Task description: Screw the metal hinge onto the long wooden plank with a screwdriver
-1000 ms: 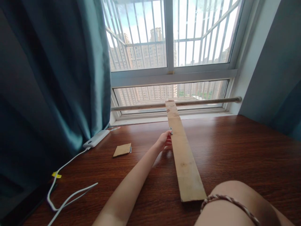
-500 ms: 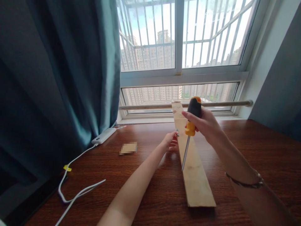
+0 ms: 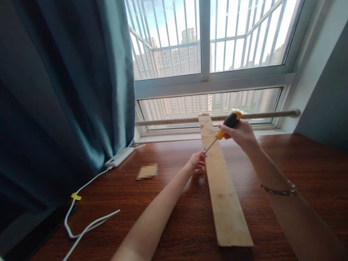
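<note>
A long pale wooden board point(image 3: 227, 195) lies lengthwise on the brown table. At its left edge sits a small shiny metal fitting point(image 3: 205, 152), too small to make out in detail. My left hand point(image 3: 196, 161) pinches this fitting with thumb and forefinger, and its other fingers are bent beside the board. My right hand point(image 3: 241, 134) is closed round the black and yellow handle of a screwdriver point(image 3: 230, 122). The screwdriver slants down to the left, its tip at the fitting by my left fingertips. Whether the tip sits in a screw cannot be seen.
On the left of the table point(image 3: 174, 195) lies a blurred tan piece point(image 3: 147, 172). Behind it are a white power bank point(image 3: 119, 157) and a white cable point(image 3: 91, 224). A dark curtain point(image 3: 116, 72) hangs at the left. A horizontal rail point(image 3: 268, 115) runs before the window.
My right hand has tilted the screwdriver, swinging its tip up and away from me from the board's left edge to the fitting. My left hand stays at the fitting. The view has shifted slightly.
</note>
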Tool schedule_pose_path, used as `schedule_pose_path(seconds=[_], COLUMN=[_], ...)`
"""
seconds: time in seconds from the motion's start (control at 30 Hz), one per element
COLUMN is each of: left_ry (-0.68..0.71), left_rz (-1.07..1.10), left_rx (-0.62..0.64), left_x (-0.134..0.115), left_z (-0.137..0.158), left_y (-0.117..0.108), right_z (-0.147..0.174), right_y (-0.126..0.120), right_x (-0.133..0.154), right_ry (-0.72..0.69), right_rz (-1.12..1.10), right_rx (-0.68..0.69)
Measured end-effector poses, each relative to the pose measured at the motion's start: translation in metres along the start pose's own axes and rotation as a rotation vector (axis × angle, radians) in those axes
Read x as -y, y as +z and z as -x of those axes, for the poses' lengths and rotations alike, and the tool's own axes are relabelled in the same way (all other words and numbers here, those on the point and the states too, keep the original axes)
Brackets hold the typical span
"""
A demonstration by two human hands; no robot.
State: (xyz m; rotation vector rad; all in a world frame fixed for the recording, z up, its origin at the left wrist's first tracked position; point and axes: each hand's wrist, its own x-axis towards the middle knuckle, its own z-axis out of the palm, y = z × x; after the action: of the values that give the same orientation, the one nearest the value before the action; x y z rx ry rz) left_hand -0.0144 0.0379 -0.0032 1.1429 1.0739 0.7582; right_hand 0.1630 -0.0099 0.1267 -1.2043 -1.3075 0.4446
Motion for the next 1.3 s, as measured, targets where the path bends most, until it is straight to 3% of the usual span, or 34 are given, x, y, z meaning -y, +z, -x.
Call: schedule_pose_path(seconds=[0.4,1.3], left_ry=[-0.033,-0.022], left_rz=[-0.026,-0.033], left_rx=[0.013,0.044], left_x=[-0.001,-0.001], left_z=[-0.003,0.0], left_y=[-0.001,-0.002], right_z=[0.004,0.007], right_y=[0.001,-0.001], right_x=[0.004,0.008], right_ry=[-0.078,-0.152], right_rz=[0.142,0.19], right_rx=[-0.009,-0.008])
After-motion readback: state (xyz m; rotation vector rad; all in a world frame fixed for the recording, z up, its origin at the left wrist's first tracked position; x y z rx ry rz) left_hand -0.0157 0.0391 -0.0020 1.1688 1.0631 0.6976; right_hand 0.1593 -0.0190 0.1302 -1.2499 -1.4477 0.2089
